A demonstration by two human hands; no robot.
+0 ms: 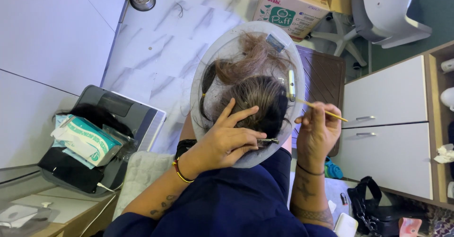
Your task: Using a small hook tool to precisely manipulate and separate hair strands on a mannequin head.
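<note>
Fingers [239, 123] of left hand [222, 142] spread flat on dark hairpiece [257, 100], pinning it to clear plastic dome [203, 76]; nothing gripped. Metal clip [268, 141] just past fingertips, touching hair. Right hand [318, 133] to the right of hairpiece, fingers pinched closed around thin yellow stick [324, 110], its tip meeting hair edge beside silver clip [291, 84]. Tissue pack [85, 140] well left.

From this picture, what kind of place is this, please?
Probably a hair salon or home hair-work corner: the left hand presses sectioned hair with a metal clip, the right hand holds a thin stick, beside white drawers.
</note>
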